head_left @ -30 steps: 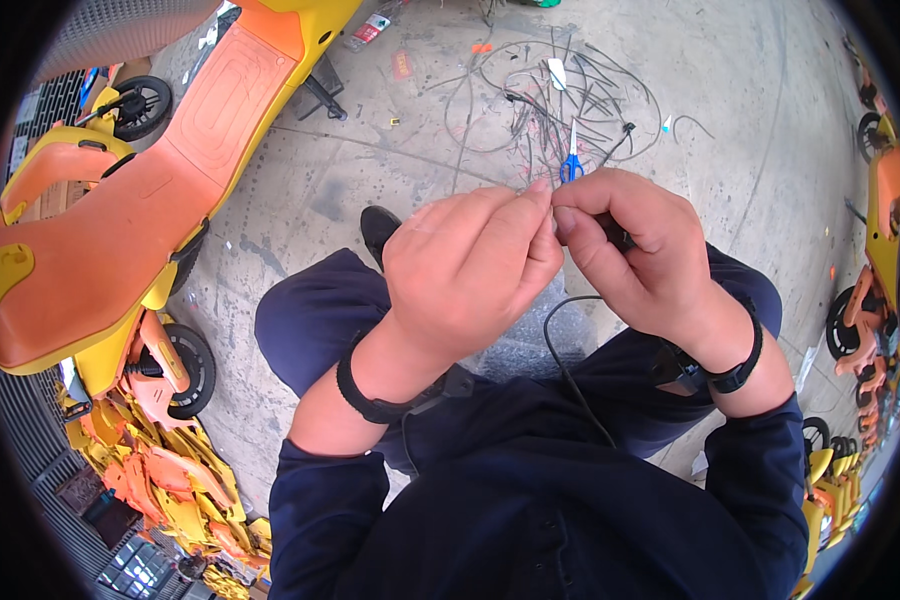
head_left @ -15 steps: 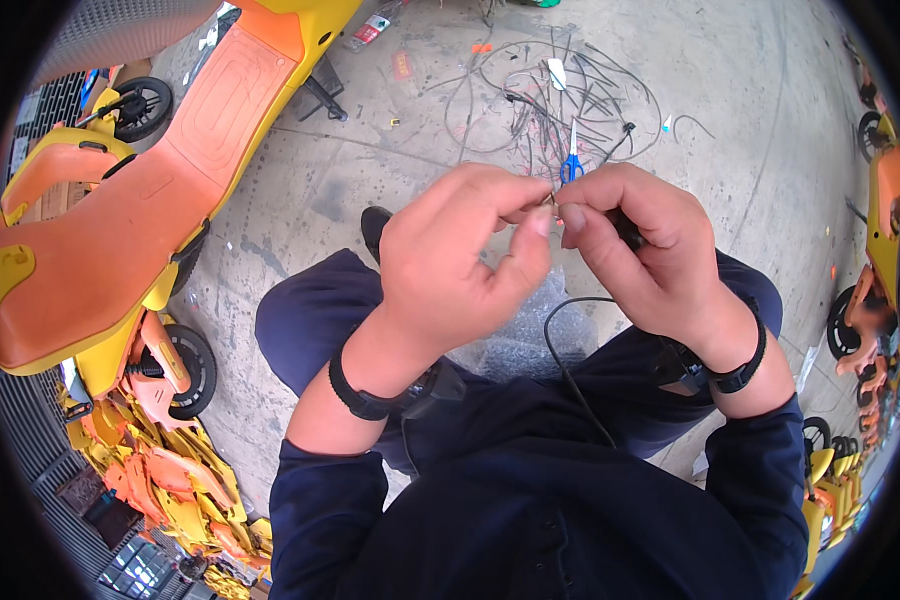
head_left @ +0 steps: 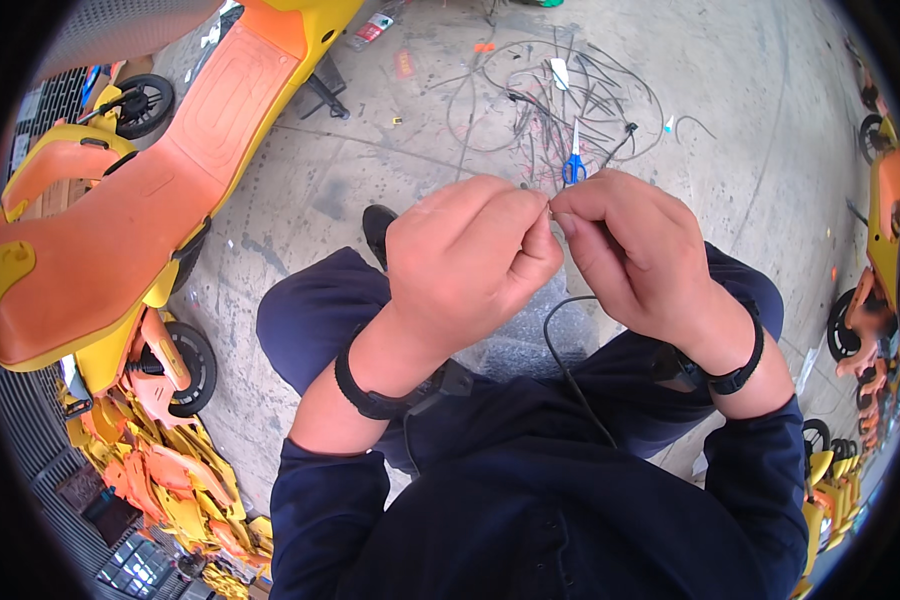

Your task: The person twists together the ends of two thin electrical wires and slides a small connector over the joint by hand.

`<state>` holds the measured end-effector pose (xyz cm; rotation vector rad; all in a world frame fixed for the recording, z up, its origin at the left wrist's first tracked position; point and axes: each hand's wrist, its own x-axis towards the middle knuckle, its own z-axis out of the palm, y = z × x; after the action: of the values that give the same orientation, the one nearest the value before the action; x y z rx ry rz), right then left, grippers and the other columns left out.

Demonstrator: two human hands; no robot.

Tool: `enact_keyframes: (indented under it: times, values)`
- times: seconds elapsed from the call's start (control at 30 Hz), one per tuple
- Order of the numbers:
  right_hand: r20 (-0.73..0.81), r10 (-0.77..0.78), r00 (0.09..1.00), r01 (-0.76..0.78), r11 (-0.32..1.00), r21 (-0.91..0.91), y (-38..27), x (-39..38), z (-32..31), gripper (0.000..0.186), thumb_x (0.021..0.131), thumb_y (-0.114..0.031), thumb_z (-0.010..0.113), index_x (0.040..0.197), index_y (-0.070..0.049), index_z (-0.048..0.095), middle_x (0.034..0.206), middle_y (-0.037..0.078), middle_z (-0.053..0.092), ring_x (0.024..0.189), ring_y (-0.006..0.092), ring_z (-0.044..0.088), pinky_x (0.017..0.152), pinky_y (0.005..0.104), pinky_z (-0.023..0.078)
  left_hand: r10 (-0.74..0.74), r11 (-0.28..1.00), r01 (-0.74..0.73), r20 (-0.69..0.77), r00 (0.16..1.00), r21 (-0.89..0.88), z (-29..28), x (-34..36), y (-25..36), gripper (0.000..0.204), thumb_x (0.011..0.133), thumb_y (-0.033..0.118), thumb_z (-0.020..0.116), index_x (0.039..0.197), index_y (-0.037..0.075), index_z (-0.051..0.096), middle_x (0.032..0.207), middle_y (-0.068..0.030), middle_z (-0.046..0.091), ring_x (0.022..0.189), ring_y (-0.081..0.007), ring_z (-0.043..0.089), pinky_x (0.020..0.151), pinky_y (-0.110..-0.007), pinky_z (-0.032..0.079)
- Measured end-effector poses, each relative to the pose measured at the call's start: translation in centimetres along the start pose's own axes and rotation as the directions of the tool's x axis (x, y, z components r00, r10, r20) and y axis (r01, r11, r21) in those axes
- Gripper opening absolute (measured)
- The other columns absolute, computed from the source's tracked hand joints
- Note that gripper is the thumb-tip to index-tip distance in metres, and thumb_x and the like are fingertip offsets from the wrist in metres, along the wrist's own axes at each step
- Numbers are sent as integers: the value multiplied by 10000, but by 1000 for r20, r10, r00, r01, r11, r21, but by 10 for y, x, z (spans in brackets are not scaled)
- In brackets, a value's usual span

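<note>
My left hand [head_left: 475,260] is closed in a pinch, its thumb and forefinger at the tips of my right hand [head_left: 635,260], which is also closed, thumb against curled forefinger. Whatever they grip is too small and hidden to make out. Just beyond the fingertips, blue-handled scissors [head_left: 574,168] lie on the floor among a loose tangle of thin dark cables [head_left: 620,95]. Below my hands, between my legs, is crumpled bubble wrap [head_left: 520,335], with a black cable [head_left: 558,360] hanging across it.
An orange and yellow scooter body [head_left: 110,255] stands close at my left, with wheels [head_left: 142,105] and a heap of yellow and orange panels [head_left: 160,480] beside it. More scooters [head_left: 885,210] line the right rim. A plastic bottle [head_left: 370,30] lies on the concrete floor [head_left: 750,180].
My left thumb was raised apart from its fingers half a second ago and is now folded down beside them. My right fingers have curled a little more. Both hands remain at the same spot.
</note>
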<state>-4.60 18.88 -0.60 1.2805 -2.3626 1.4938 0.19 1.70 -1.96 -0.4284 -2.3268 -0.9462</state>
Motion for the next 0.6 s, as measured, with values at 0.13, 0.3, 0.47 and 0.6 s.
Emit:
enact_keyframes:
  times: [0.13, 0.3, 0.47, 0.6]
  values:
    - [1, 50, 999, -50, 997, 59, -3, 0, -2, 128, 798, 68, 597, 907, 1, 604, 760, 112, 601, 632, 267, 591, 546, 325, 475, -104, 989, 104, 8, 995, -107, -4, 4, 3, 95, 727, -27, 670, 814, 4, 647, 699, -83, 629, 591, -183, 604, 524, -259, 464]
    - [22, 38, 999, -39, 999, 24, -1, 3, -8, 140, 803, 67, 593, 927, 3, 596, 794, 111, 621, 661, 262, 608, 564, 317, 483, -171, 939, 175, 37, 984, -295, -3, 6, -1, 129, 725, 9, 688, 849, 12, 653, 742, -88, 634, 598, -183, 616, 542, -250, 498]
    - [3, 25, 1000, -25, 999, -36, 2, 2, -6, 143, 801, 58, 603, 931, 0, 595, 789, 117, 615, 653, 274, 604, 557, 322, 486, -58, 991, 61, 29, 998, -123, 0, 3, -6, 168, 712, 38, 693, 872, 27, 646, 773, -77, 630, 601, -207, 609, 529, -267, 485]
    - [-25, -3, 1000, 0, 996, -94, 7, 0, 0, 135, 788, 36, 623, 911, -11, 596, 754, 106, 593, 633, 284, 592, 524, 337, 480, 37, 997, -42, 71, 997, 68, 5, 0, -8, 165, 709, 88, 680, 863, 52, 631, 757, -56, 588, 583, -219, 584, 497, -292, 456]
